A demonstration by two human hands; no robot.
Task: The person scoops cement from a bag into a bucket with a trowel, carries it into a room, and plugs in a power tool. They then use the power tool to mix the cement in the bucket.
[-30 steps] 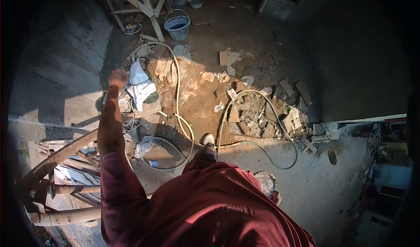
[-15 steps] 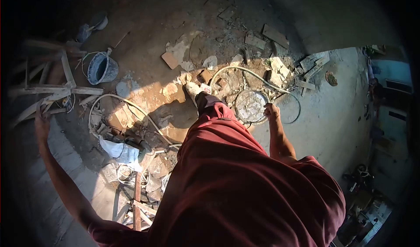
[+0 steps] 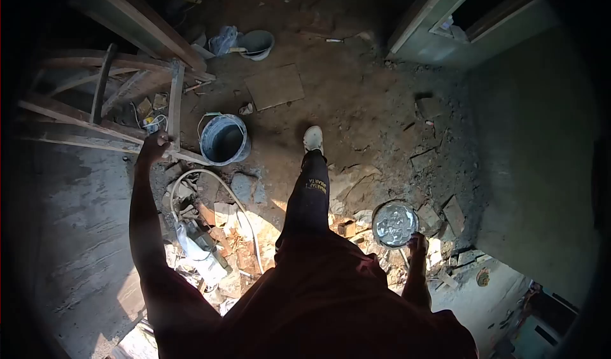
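Note:
My right hand is closed at the near edge of a round bucket that hangs beside my right leg. Wet grey mortar fills the bucket, with a pale, shiny surface. Out to the left, my left hand overlaps the lower rail of a wooden frame; its fingers are loosely bent, with the thumb apart. A second bucket, grey-stained with its handle up, stands on the floor just right of that frame. My shoe is on the dirt floor ahead.
A pale hose curves over broken rubble at lower left, near a white sack. A flat board and a basin lie farther ahead. Loose slabs line the wall on the right.
I have stepped forward past the rubble and hose, and the view has turned. The mortar bucket moved along with my right hand. My left hand now overlaps the frame nearer its upright post.

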